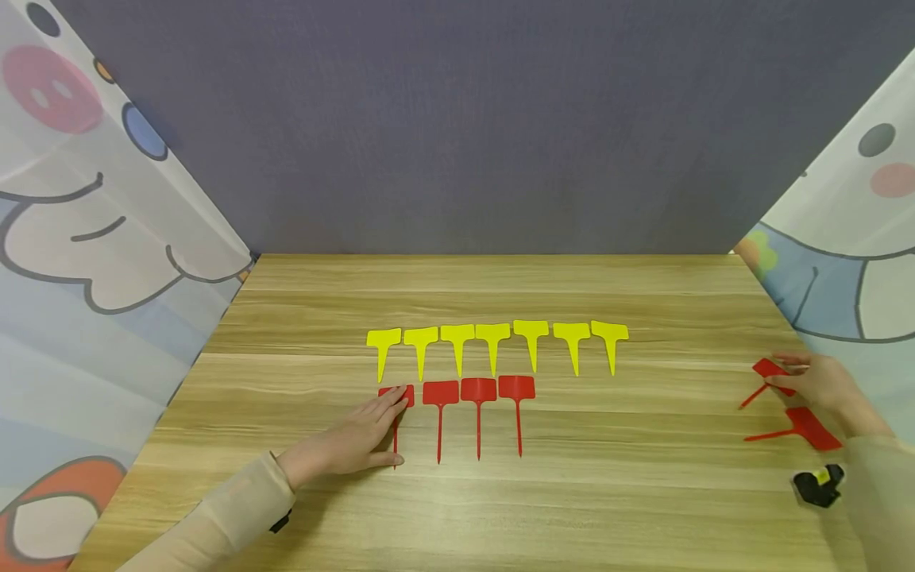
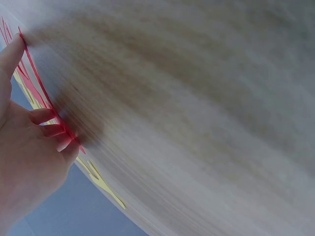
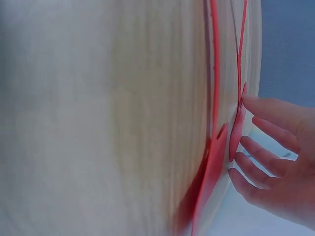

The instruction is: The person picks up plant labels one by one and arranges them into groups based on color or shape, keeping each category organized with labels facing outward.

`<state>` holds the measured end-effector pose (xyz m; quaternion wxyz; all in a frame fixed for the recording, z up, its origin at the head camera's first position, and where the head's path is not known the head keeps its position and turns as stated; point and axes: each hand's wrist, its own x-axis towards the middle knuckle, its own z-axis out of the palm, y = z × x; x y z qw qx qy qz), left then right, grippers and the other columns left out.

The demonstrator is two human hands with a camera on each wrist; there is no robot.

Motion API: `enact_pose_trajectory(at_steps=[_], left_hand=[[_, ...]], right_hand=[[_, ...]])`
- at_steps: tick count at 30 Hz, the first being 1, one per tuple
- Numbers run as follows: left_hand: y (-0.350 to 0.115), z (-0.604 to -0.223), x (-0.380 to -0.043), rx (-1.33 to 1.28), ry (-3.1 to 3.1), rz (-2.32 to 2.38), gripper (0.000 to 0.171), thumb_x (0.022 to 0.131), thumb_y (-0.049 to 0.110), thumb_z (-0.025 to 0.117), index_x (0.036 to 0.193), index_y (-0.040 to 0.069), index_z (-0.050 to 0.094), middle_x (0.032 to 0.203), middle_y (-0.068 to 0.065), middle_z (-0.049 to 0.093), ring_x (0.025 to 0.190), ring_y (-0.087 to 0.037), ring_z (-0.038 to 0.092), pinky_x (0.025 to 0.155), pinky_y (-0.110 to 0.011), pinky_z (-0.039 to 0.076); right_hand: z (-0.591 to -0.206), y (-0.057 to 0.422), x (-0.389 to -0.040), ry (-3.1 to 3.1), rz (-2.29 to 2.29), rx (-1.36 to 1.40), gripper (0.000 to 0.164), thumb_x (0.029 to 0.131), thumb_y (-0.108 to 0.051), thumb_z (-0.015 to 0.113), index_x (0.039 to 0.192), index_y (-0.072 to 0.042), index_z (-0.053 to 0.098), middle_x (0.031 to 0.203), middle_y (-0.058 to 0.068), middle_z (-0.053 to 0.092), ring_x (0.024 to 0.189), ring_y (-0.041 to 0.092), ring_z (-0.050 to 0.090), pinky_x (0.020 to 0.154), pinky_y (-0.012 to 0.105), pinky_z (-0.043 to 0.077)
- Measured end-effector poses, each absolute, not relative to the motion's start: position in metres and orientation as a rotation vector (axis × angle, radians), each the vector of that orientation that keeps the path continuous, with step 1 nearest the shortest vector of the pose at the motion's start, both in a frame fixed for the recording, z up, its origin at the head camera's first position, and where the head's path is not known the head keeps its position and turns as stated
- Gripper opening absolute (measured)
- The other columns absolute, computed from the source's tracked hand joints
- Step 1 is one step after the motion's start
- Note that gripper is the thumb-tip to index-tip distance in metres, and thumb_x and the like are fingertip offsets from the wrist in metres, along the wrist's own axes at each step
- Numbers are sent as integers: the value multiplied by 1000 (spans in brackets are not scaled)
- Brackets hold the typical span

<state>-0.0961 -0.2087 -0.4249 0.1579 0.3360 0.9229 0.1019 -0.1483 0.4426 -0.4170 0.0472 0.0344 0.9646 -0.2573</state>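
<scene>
My left hand (image 1: 353, 438) rests on the leftmost red plant label (image 1: 408, 395), fingers extended over its head and thumb beside the pointed end of its stem. Beside it lie several red plant labels (image 1: 440, 393) in a row, stems toward me. At the right my right hand (image 1: 822, 384) touches another red plant label (image 1: 763, 366). Its thumb lies at the label's neck and its fingers spread loosely along the head, as the right wrist view shows. Just nearer me, one more red plant label (image 1: 811, 429) lies with its stem pointing left.
Behind the red row runs a row of several yellow T-shaped plant labels (image 1: 493, 332), points toward me. A small black object (image 1: 818, 486) with a yellow patch is by the right sleeve. A grey panel (image 1: 493, 127) rises behind the wooden table (image 1: 572, 508); printed cloths flank it.
</scene>
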Motion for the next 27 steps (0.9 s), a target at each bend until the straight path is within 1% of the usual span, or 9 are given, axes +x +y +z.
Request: enact_pose_trajectory(at_steps=[4, 7, 10, 11, 13, 17, 19, 21, 27], left_hand=[[-209, -425, -96, 960, 2642, 289, 81, 83, 47, 54, 137, -4, 23, 146, -16, 10, 133, -29, 12, 105, -44, 20], [-209, -425, -96, 957, 2641, 286, 81, 83, 48, 54, 137, -4, 23, 146, -16, 10, 133, -28, 12, 105, -44, 19], [-208, -425, -96, 960, 2642, 294, 82, 82, 48, 54, 137, -4, 23, 146, -17, 11, 133, -29, 12, 105, -44, 19], [-208, -425, -96, 962, 2643, 295, 82, 82, 47, 54, 137, -5, 23, 146, -17, 11, 133, -29, 13, 105, -44, 20], [-208, -425, -96, 967, 2645, 299, 82, 82, 47, 55, 137, -5, 23, 146, -17, 11, 133, -29, 13, 105, -44, 20], [-208, -425, -96, 965, 2643, 300, 82, 82, 48, 54, 137, -5, 23, 146, -17, 11, 133, -29, 13, 105, -45, 20], [-209, -425, -96, 960, 2640, 306, 82, 82, 48, 54, 137, -5, 23, 146, -17, 11, 133, -29, 13, 105, -45, 20], [-209, -425, -96, 957, 2637, 307, 82, 82, 48, 54, 137, -5, 23, 146, -17, 11, 133, -29, 12, 105, -45, 19], [-209, -425, -96, 956, 2636, 299, 82, 82, 48, 54, 137, -4, 22, 146, -17, 10, 133, -29, 12, 105, -44, 19]], right_hand=[[-415, 443, -149, 2903, -791, 80, 54, 82, -14, 61, 114, 23, 40, 106, 44, 44, 53, 6, 55, 50, 21, 47], [-415, 443, -149, 2838, -866, 84, 56, 83, -16, 61, 116, 24, 38, 107, 43, 44, 50, 15, 59, 50, 26, 49], [-415, 445, -150, 2781, -949, 97, 57, 82, -18, 61, 115, 23, 39, 97, 32, 56, 53, 11, 58, 51, 29, 51], [-415, 446, -151, 2773, -952, 95, 57, 83, -18, 61, 115, 23, 39, 97, 31, 57, 54, 7, 56, 51, 29, 51], [-414, 448, -153, 2751, -943, 82, 59, 83, -20, 62, 115, 24, 40, 99, 33, 55, 58, -1, 52, 53, 29, 51], [-412, 453, -158, 2791, -824, 18, 58, 80, -20, 66, 111, 23, 43, 102, 40, 50, 65, -14, 42, 55, 20, 47], [-410, 455, -160, 2789, -808, -2, 57, 78, -18, 67, 109, 24, 44, 95, 36, 55, 65, -15, 42, 55, 16, 43], [-409, 456, -162, 2793, -798, -9, 54, 76, -16, 69, 106, 23, 46, 85, 28, 62, 63, -15, 43, 55, 14, 41], [-411, 459, -165, 2787, -832, -34, 45, 73, -8, 70, 99, 24, 50, 77, 15, 65, 63, -15, 43, 54, 13, 41]])
